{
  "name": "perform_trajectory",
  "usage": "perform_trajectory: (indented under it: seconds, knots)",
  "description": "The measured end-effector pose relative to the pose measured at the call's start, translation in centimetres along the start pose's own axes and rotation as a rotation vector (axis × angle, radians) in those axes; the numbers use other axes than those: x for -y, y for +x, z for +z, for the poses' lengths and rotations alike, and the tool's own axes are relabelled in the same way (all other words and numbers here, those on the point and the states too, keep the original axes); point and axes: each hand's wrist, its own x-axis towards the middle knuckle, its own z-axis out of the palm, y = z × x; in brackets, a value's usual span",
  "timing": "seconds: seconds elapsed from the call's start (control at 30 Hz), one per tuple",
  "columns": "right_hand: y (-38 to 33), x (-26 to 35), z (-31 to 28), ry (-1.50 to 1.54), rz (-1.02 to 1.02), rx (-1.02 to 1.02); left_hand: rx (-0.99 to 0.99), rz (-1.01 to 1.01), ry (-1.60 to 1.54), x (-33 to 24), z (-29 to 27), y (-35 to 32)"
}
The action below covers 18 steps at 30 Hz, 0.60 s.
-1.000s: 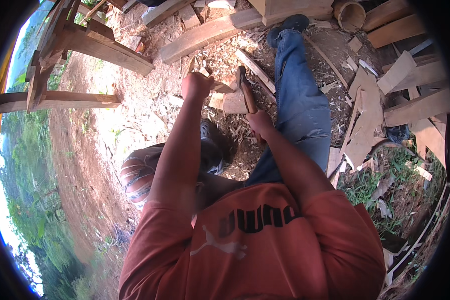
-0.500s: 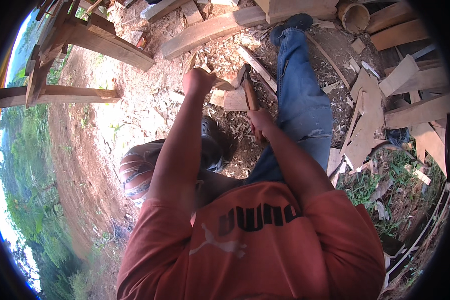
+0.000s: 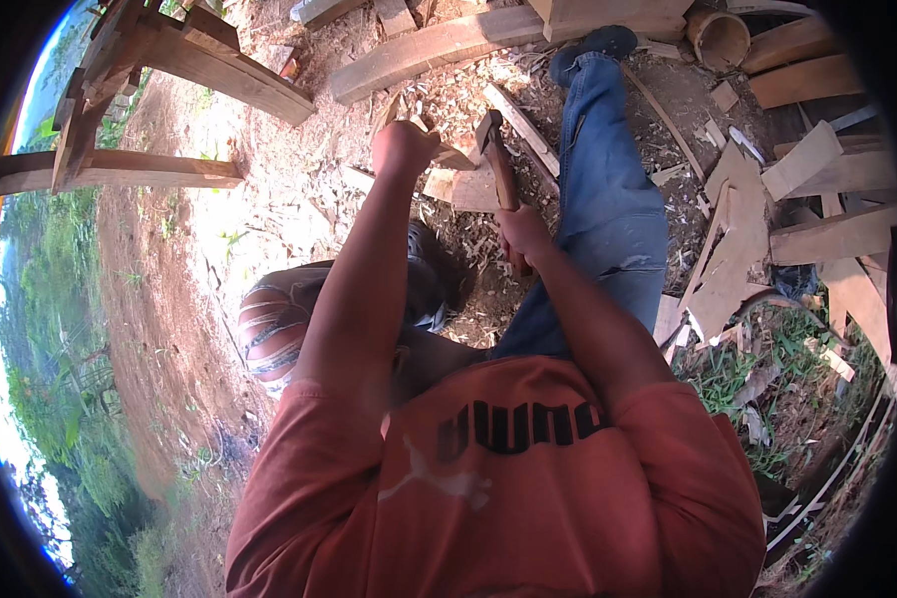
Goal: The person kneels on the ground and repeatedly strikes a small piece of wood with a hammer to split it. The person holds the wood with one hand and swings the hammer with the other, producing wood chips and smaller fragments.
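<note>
While the right grip (image 3: 525, 231) is wrapped around the lower part of the handle, the hatchet (image 3: 501, 177) points away from the body, its head past the far right corner of the block (image 3: 475, 189). Whether the head touches wood or hangs just above it, I cannot tell. The left grip (image 3: 405, 149) looks closed around the workpiece (image 3: 455, 157), though its fingertips are hidden; the workpiece reaches right from that fist, toward the block's far edge.

Good chopping here would mean bracing the workpiece firmly on the block, keeping the left knuckles well back from the cutting line, and using short, slanting strokes with a loose wrist. The blade should finish in the block, angled away from the right leg (image 3: 613, 189), stretched out near the hatchet, and from the left shoe (image 3: 425, 261) below the block's near left corner.

Chips (image 3: 453, 115) litter the ground around; a batten (image 3: 524, 130) lies between hatchet and leg, and a beam (image 3: 437, 52) lies farther out.
</note>
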Motion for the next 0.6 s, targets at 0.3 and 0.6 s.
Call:
perform_trajectory:
  seconds: [0.3, 0.6]
  knots:
    - [-0.5, 0.7, 0.2, -0.191, -0.056, -0.028, -0.001, -0.007, -0.041, 0.5, 0.2, -0.3]
    - [0.3, 1.5, -0.3, -0.204, -0.268, -0.119, 0.012, -0.006, -0.018, 0.8, 0.2, 0.1]
